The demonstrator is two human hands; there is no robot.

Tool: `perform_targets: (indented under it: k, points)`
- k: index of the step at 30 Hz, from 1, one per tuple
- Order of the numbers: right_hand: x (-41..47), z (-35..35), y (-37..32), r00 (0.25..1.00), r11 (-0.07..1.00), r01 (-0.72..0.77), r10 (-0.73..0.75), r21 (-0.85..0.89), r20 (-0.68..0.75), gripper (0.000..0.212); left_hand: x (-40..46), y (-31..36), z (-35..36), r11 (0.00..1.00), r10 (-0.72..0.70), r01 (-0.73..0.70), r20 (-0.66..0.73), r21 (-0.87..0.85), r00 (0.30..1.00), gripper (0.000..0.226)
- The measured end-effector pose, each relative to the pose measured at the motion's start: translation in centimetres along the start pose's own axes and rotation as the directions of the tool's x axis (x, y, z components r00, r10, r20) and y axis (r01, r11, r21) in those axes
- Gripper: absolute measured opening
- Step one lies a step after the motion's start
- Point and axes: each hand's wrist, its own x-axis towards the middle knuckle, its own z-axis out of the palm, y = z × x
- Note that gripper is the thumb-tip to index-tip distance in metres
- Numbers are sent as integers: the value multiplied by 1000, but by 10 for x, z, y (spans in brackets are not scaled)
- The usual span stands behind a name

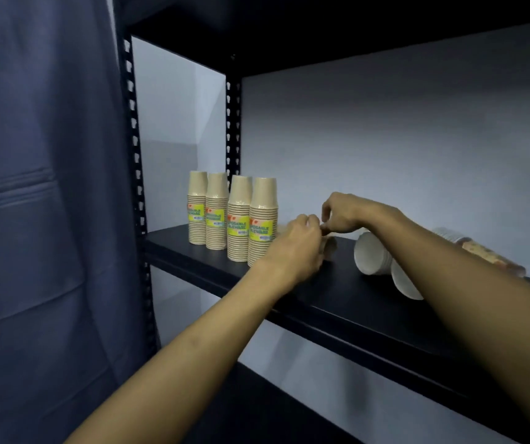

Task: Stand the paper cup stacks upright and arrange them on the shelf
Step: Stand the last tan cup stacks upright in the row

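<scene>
1. Two bare forearms reach up from the lower edge of the view toward the black metal shelf [337, 302], the left from lower left, the right from the right side.
2. The left hand [292, 245] sits over the shelf board just right of the standing cups, fingers curled around a small brownish thing that it mostly hides; what that thing is cannot be told.
3. The right hand [343, 213] hovers just behind and right of the left, its thumb and fingers pinched together at the top of the same hidden thing, touching the left fingertips.
4. Two white paper cup stacks [373, 254] lie on their sides on the shelf right of the hands, open mouths toward the camera, partly covered by the right forearm.
5. A further toppled stack with a printed wrapper [491, 256] lies behind that forearm, blurred.
6. Four tan paper cup stacks with yellow labels [238, 219] stand upright, bases up, in a row touching each other near the shelf's left end.
7. A perforated black upright post [232, 123] rises behind them against a pale grey wall [385, 139].
8. A dark blue curtain [42, 187] hangs at the left.
</scene>
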Motion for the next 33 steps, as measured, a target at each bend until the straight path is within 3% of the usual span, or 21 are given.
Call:
perform_targets:
  k: [4, 8, 14, 22, 24, 27, 29, 33]
  points:
    - [7, -8, 3, 989, 998, 21, -30, 66, 143, 37, 15, 3, 7, 954, -108, 87, 58, 287, 992, 37]
    - [9, -5, 11, 969, 990, 18, -51, 139, 243, 39, 27, 5, 25, 907, -201, 129, 144, 400, 969, 40]
    - [12, -4, 25, 969, 986, 31, -70, 164, 238, 45, 37, 9, 24, 925, -143, 104, 81, 365, 986, 26]
    - [8, -8, 55, 972, 996, 6, -28, 93, 232, 55, 38, 7, 17, 986, 9, -26, 103, 164, 995, 30]
    - [6, -9, 58, 972, 996, -2, -19, 90, 233, 57, 40, 3, 16, 996, -21, 14, 83, 83, 996, 27]
    - [4, -10, 59, 973, 996, -4, -17, 88, 229, 55, 44, 3, 19, 989, -149, 147, 51, 36, 988, 50]
    - [4, -9, 57, 973, 996, -7, -14, 90, 230, 50, 46, 6, 24, 958, -286, 286, 61, 8, 956, 59]
    - [6, -5, 55, 974, 996, -16, -4, 85, 227, 39, 50, 12, 33, 880, -468, 475, 152, -15, 871, 55]
